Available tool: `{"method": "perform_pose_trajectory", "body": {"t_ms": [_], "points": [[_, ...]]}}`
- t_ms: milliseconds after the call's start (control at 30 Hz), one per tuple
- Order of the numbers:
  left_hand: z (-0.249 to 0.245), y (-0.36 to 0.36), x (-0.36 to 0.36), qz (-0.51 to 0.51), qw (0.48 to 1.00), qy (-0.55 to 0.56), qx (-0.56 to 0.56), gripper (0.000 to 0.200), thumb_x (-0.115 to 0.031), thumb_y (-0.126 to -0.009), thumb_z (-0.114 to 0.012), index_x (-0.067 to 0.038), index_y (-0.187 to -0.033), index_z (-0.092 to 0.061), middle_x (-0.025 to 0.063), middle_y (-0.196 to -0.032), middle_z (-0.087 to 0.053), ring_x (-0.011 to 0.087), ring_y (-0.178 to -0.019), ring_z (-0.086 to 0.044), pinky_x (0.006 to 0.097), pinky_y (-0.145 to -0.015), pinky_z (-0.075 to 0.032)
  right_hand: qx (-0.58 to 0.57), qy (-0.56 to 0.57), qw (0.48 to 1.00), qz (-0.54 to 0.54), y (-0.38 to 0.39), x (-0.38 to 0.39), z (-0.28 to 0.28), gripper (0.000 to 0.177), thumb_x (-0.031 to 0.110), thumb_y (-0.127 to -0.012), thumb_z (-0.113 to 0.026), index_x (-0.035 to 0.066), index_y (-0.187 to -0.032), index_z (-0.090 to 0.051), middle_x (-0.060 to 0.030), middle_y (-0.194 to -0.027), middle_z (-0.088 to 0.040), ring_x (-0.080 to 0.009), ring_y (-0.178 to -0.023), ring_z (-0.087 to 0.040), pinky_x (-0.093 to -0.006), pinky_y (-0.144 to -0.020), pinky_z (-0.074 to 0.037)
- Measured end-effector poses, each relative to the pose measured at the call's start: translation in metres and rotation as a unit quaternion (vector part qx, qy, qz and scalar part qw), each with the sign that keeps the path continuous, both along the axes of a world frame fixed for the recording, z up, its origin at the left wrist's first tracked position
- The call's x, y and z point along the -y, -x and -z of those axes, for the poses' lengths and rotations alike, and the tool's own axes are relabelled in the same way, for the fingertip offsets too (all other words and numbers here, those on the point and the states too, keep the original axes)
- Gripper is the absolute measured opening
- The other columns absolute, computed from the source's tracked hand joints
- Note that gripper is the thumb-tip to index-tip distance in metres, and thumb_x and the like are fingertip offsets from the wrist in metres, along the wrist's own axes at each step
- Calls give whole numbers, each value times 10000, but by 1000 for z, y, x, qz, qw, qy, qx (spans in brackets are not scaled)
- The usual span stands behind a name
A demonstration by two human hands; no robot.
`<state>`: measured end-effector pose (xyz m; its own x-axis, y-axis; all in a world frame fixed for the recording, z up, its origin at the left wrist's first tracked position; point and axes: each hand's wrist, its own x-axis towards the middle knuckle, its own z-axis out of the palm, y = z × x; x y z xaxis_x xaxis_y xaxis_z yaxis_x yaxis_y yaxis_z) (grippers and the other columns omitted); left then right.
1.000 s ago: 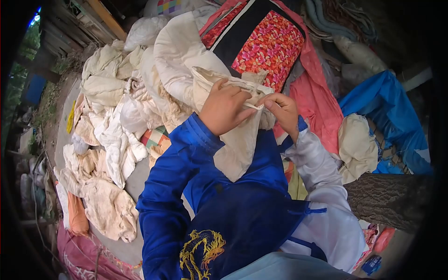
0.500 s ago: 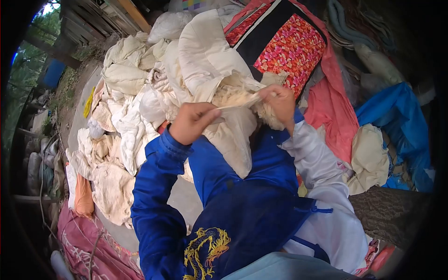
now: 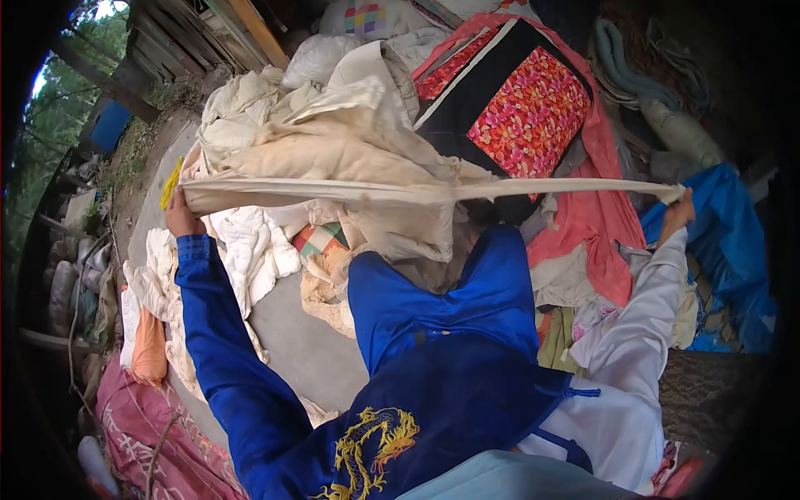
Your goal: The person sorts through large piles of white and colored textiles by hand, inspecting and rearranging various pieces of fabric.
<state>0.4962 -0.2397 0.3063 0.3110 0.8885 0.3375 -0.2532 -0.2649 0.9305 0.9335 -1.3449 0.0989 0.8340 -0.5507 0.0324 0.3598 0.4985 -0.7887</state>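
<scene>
My left hand (image 3: 181, 215) is closed on one edge of a large cream cloth (image 3: 333, 158), far out to the left. My right hand (image 3: 677, 218) grips the far end of a narrow cloth strip (image 3: 567, 188), stretched out to the right. Strip and cloth edge form one taut, nearly level line between the hands, above my knees. Behind that line the rest of the cream cloth lies bunched over a pile of pale fabrics. Part of its lower edge hangs near my knees.
A red floral panel with black borders (image 3: 533, 108) lies at the back right beside pink cloth (image 3: 583, 242). White and cream fabrics (image 3: 250, 250) cover the ground at left. Blue sheeting (image 3: 725, 242) is at far right, a maroon sack (image 3: 158, 433) at lower left.
Both hands have moved from close together in front of me to wide apart. The cloth between them has been pulled out into a long taut line, with a narrow strip at right.
</scene>
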Motion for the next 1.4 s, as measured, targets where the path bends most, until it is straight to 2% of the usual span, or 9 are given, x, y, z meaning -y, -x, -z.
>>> {"method": "perform_pose_trajectory", "body": {"t_ms": [267,400,533,567,633,800,1000,1200,1400], "points": [[-1,89,-130,-262,945,-58,-189,299,-210,-900,-622,60,-1014,-682,152,-1003,-720,278,-862,-691,377,-770,-558,-255,158,930,213,104,254,-50,462,360,-993,-483,-26,-1242,-540,-217,-1218,-585,-347,-1092,-569,-492,-974,-450],[32,118,-69,-298,588,-310,-685,371,-296,-888,-578,49,-985,-674,137,-960,-730,293,-861,-673,384,-799,-519,-436,357,784,262,125,290,-45,488,367,-955,-534,-30,-1238,-558,-237,-1182,-611,-340,-1055,-602,-468,-933,-474],[146,103,-16,-318,738,-258,-536,516,-272,-828,-695,-22,-1267,-592,276,-1139,-650,406,-1066,-625,436,-944,-496,-522,559,616,188,127,266,10,517,373,-916,-586,-34,-1235,-576,-258,-1146,-637,-333,-1017,-635,-445,-891,-498],[160,87,40,-308,682,-375,-546,529,-252,-849,-680,-11,-1305,-566,314,-1203,-603,421,-1162,-567,469,-1024,-433,-518,604,584,158,123,254,34,525,375,-906,-599,-35,-1234,-580,-263,-1137,-643,-331,-1008,-643,-439,-881,-504],[219,68,113,28,867,-308,-390,499,-269,-844,-707,-33,-1268,-592,258,-1397,-485,432,-1296,-442,488,-1083,-353,-481,687,537,87,111,217,85,541,378,-887,-624,-37,-1232,-589,-273,-1118,-656,-328,-989,-659,-427,-860,-516],[186,36,360,260,716,-470,-446,671,-349,-756,-784,-101,-1331,-543,216,-1450,-436,387,-1346,-396,561,-1098,-276,-231,818,520,-81,142,-95,98,441,288,-874,-648,-4,-1201,-604,-229,-1181,-639,-382,-1099,-615,-435,-943,-485],[262,33,364,241,687,-443,-523,547,-252,-696,-786,-126,-1201,-620,113,-1319,-555,303,-1270,-472,517,-1062,-315,153,742,537,-371,279,-454,42,455,429,-809,-714,56,-1062,-654,-146,-1009,-591,-353,-995,-550,-443,-867,-461],[266,29,340,270,699,-410,-520,544,-157,-679,-749,-123,-1205,-617,126,-1276,-564,303,-1237,-482,471,-1031,-343,166,800,314,-483,332,-561,93,293,303,-817,-658,103,-1029,-687,-107,-996,-668,-307,-1012,-592,-442,-852,-470],[252,-7,346,175,663,-489,-540,828,-193,-613,-807,-162,-1378,-490,160,-1401,-457,341,-1347,-383,541,-1111,-265,210,745,463,-432,300,-551,43,131,173,-738,-661,119,-843,-605,-115,-740,-658,-335,-708,-663,-483,-648,-502]]}}
